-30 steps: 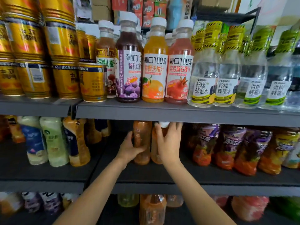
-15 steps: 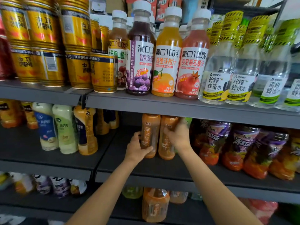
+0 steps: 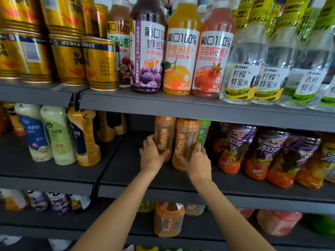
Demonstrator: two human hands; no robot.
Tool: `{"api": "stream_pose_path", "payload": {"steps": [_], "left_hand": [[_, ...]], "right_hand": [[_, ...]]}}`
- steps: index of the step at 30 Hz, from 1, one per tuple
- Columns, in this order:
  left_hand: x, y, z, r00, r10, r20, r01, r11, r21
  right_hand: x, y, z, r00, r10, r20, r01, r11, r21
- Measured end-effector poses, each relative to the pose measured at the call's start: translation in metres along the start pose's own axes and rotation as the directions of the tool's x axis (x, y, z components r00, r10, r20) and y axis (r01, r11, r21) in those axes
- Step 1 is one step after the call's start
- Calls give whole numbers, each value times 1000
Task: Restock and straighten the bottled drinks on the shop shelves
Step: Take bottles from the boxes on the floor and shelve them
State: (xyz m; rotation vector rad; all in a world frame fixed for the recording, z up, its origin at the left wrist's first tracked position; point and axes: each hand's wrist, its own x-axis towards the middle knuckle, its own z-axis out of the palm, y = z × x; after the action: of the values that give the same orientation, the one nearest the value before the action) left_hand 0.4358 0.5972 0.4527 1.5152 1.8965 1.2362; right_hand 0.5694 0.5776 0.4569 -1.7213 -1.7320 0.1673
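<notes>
Two orange tea bottles stand side by side on the dark middle shelf [image 3: 137,178]. My left hand [image 3: 151,156] grips the left orange bottle [image 3: 164,131] low on its body. My right hand [image 3: 198,163] grips the right orange bottle [image 3: 185,138] near its base. A green-labelled bottle [image 3: 204,131] stands just behind the right one, mostly hidden. Both bottles' caps are hidden behind the upper shelf's edge.
Purple-and-orange iced tea bottles [image 3: 233,151] crowd the shelf to the right. Pale milk drink bottles [image 3: 58,136] stand on the left section. Juice bottles [image 3: 181,49], gold cans [image 3: 101,64] and clear water bottles [image 3: 243,69] fill the upper shelf. Another orange bottle [image 3: 168,220] sits on the shelf below.
Both hands have drawn the two orange bottles forward towards the shelf front and slid lower on them. The view has moved closer and lower.
</notes>
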Motion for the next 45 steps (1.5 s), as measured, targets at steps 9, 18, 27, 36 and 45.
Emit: {"api": "stream_pose_path", "payload": {"steps": [9,18,27,36,45], "left_hand": [[20,6,5,997,-75,-10,74,995,-64],[-23,-19,-29,985,141,-95,-129,984,125],[-113,-62,-86,950,206,-235,-181,976,124],[-249,-224,-206,905,-249,-344,306,944,121],[-504,-426,-425,554,-823,-130,820,512,255]], "right_hand": [[-9,-8,15,993,-77,-91,79,997,20],[-3,-27,23,990,-103,99,123,966,-227],[-52,-61,10,943,-329,41,325,942,83],[-211,-210,81,471,-850,236,736,526,426],[-471,-339,250,-237,-610,756,694,438,571]]}}
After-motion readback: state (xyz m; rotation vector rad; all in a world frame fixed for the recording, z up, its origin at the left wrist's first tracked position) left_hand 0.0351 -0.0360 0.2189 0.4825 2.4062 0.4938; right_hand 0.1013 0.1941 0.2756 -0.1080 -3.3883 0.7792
